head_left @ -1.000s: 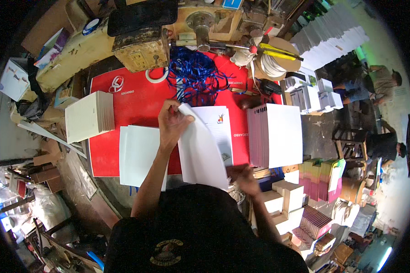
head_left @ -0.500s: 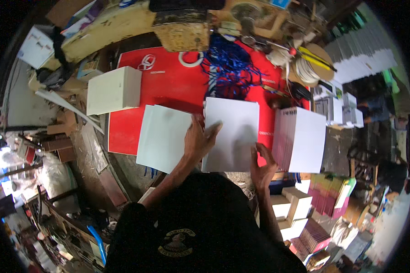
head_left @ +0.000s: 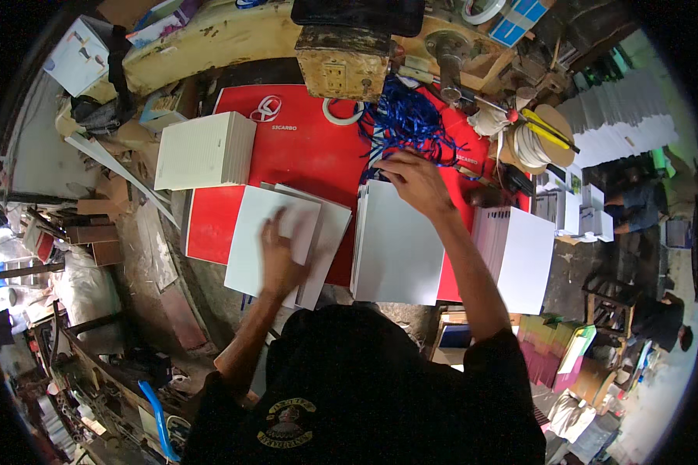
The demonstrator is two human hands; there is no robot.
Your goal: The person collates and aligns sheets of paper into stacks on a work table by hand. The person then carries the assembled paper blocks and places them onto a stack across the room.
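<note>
My left hand (head_left: 279, 260), smeared by motion, lies with its fingers apart on the top white book block (head_left: 248, 225) of the left pile. That block sits askew over other white blocks (head_left: 329, 232). My right hand (head_left: 417, 184) reaches over the far edge of the middle white stack (head_left: 399, 248). Its fingers are bent and pressed together beside loose ends of a tangle of blue ribbons (head_left: 407, 116); whatever is between the fingertips is too small to make out.
A red sheet (head_left: 302, 147) covers the bench. White stacks stand at the far left (head_left: 202, 151) and right (head_left: 523, 260). Behind them are a roll of tape (head_left: 343, 112), a wooden block (head_left: 341, 66), a cord spool (head_left: 531, 147) and a yellow cutter (head_left: 549, 130).
My right hand has moved from the middle stack's near right corner to its far edge by the ribbons. My left hand has shifted left onto the left pile, whose top block now lies askew.
</note>
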